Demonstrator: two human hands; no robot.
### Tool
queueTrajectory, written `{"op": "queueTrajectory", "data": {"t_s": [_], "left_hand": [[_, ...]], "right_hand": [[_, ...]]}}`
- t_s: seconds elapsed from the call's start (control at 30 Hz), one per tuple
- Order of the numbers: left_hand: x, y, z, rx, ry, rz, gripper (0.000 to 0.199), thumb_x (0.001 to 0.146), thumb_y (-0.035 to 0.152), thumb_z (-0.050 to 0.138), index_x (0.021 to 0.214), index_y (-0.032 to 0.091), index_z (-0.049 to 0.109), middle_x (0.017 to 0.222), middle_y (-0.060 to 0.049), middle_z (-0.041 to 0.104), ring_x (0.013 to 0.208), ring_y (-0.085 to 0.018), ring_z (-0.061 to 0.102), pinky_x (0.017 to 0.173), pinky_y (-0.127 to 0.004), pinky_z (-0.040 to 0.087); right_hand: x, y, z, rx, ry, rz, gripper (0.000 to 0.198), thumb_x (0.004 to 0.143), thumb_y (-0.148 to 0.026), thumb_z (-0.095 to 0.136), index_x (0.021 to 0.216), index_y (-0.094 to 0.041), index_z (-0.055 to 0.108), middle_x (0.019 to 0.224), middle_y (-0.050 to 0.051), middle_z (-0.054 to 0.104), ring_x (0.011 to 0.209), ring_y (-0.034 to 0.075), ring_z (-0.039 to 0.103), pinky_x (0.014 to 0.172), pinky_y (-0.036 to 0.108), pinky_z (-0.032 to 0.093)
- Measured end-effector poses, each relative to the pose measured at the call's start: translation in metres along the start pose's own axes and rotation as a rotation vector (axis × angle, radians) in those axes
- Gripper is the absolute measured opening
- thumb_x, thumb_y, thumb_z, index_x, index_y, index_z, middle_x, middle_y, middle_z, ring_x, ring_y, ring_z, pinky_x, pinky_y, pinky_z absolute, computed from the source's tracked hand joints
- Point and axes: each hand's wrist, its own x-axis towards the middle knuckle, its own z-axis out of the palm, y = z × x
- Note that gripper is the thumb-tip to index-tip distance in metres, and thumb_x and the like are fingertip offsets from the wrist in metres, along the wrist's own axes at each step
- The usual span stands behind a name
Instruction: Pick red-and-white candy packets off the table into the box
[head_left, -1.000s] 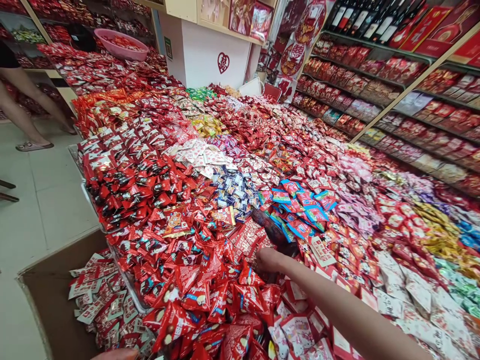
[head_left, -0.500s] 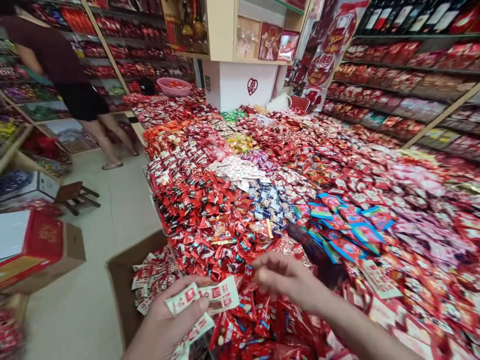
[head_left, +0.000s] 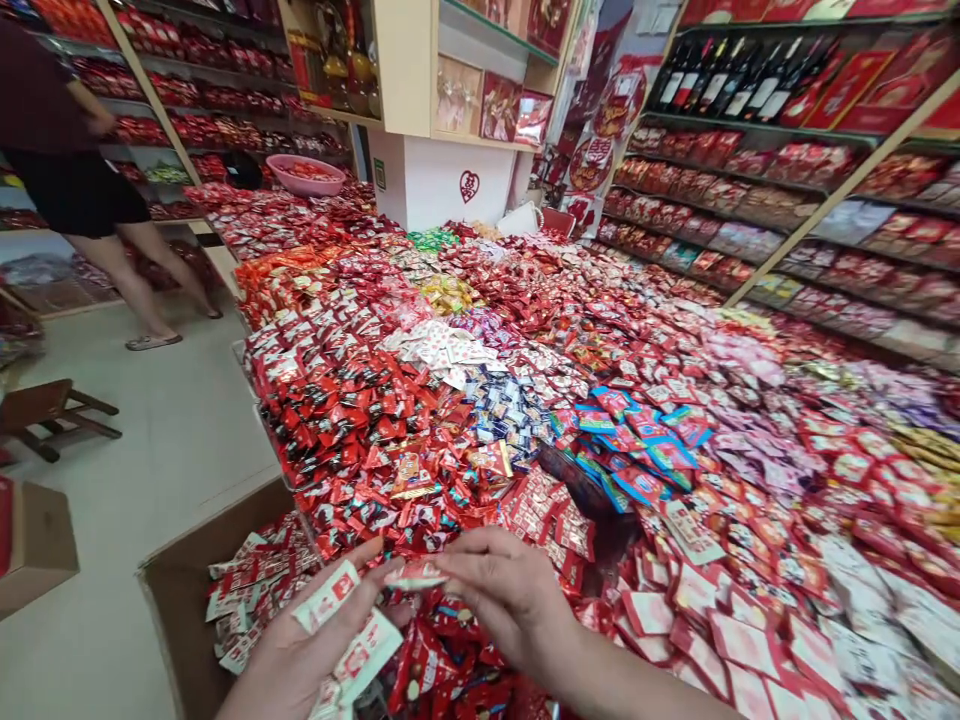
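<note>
Several white-and-red packets [head_left: 371,645] clamped in left hand [head_left: 289,650]; right hand [head_left: 517,600] pinches one end of a small packet [head_left: 415,573] spanning both hands, above heaped red packets [head_left: 431,660]. Dark gap [head_left: 589,490] in the heap just beyond the right hand. Cardboard box [head_left: 184,610] left of the left hand; open floor [head_left: 202,440] past its rim. Left fingertips partly hidden; packet print blurred; forearms cut off below, co-worker [head_left: 75,180] at upper left.

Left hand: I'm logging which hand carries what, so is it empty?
No, the left hand holds white packets with red print.
</note>
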Motion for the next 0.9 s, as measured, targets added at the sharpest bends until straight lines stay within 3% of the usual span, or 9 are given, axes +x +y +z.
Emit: {"op": "queueTrajectory", "data": {"t_s": [0.13,0.2,0.3,0.37,0.47,0.57,0.63,0.77,0.9], "left_hand": [[0.003,-0.001,0.001,-0.167,-0.093,-0.166,0.076,0.06,0.041,0.07,0.127,0.026,0.038,0.067,-0.004,0.072,0.063,-0.025,0.066,0.058,-0.032,0.051],[0.003,-0.001,0.007,-0.189,-0.103,-0.167,0.072,0.062,0.037,0.07,0.126,0.023,0.04,0.073,-0.005,0.073,0.068,-0.026,0.066,0.06,-0.034,0.052],[0.002,0.0,0.016,0.001,-0.089,-0.032,0.05,0.065,0.03,0.069,0.111,0.022,0.055,0.08,-0.005,0.073,0.073,-0.025,0.066,0.064,-0.033,0.052],[0.003,0.001,0.02,0.106,-0.06,0.01,0.037,0.064,0.031,0.07,0.098,0.02,0.062,0.079,-0.004,0.073,0.072,-0.025,0.066,0.066,-0.033,0.051],[0.005,0.001,0.024,0.127,-0.01,0.053,0.032,0.063,0.034,0.069,0.091,0.02,0.064,0.076,-0.004,0.073,0.072,-0.024,0.066,0.07,-0.035,0.05],[0.008,0.0,0.028,0.189,0.004,0.16,0.03,0.06,0.035,0.071,0.086,0.019,0.065,0.073,-0.003,0.072,0.068,-0.022,0.064,0.064,-0.03,0.05],[0.009,-0.003,0.031,0.247,0.0,0.197,0.027,0.057,0.034,0.073,0.078,0.019,0.066,0.067,0.0,0.071,0.061,-0.017,0.06,0.056,-0.022,0.047],[0.009,-0.008,0.037,0.323,-0.034,0.21,0.023,0.056,0.035,0.074,0.069,0.018,0.066,0.053,0.004,0.063,0.048,-0.009,0.05,0.045,-0.015,0.04],[0.011,-0.006,0.024,0.396,0.025,0.146,0.038,0.052,0.046,0.074,0.079,0.022,0.065,0.059,0.002,0.068,0.056,-0.014,0.058,0.051,-0.017,0.047]], "right_hand": [[-0.015,0.005,-0.006,-0.232,-0.1,-0.22,0.041,0.081,-0.026,0.053,0.121,-0.031,0.048,0.108,0.007,0.061,0.091,0.019,0.057,0.074,0.032,0.048],[-0.019,0.006,-0.008,-0.253,-0.16,-0.26,0.048,0.08,-0.023,0.053,0.125,-0.033,0.042,0.112,0.009,0.059,0.094,0.021,0.056,0.076,0.036,0.047],[-0.019,0.003,-0.012,-0.098,-0.183,-0.126,0.04,0.08,-0.019,0.049,0.118,-0.032,0.05,0.117,0.009,0.055,0.099,0.021,0.054,0.078,0.037,0.047],[-0.016,0.001,-0.014,0.045,-0.125,0.018,0.031,0.081,-0.019,0.045,0.109,-0.029,0.056,0.114,0.007,0.056,0.099,0.02,0.054,0.079,0.036,0.047],[-0.008,0.002,-0.013,0.331,-0.034,0.341,0.023,0.08,-0.029,0.05,0.1,-0.024,0.058,0.097,0.006,0.063,0.088,0.018,0.058,0.075,0.033,0.048],[-0.002,0.008,-0.007,0.657,-0.013,0.569,0.035,0.066,-0.04,0.067,0.095,-0.022,0.059,0.084,0.003,0.064,0.076,0.015,0.059,0.068,0.028,0.046],[0.0,0.012,-0.001,0.729,-0.015,0.582,0.035,0.061,-0.041,0.071,0.086,-0.019,0.059,0.072,-0.001,0.061,0.065,0.011,0.054,0.061,0.023,0.043],[-0.002,0.013,0.002,0.657,-0.052,0.583,0.032,0.064,-0.045,0.067,0.07,-0.016,0.056,0.057,-0.005,0.05,0.051,0.006,0.04,0.049,0.02,0.031],[-0.002,0.021,-0.035,0.493,-0.006,0.552,0.03,0.07,-0.045,0.06,0.072,-0.016,0.055,0.06,-0.004,0.05,0.054,0.007,0.043,0.051,0.02,0.035]]}}
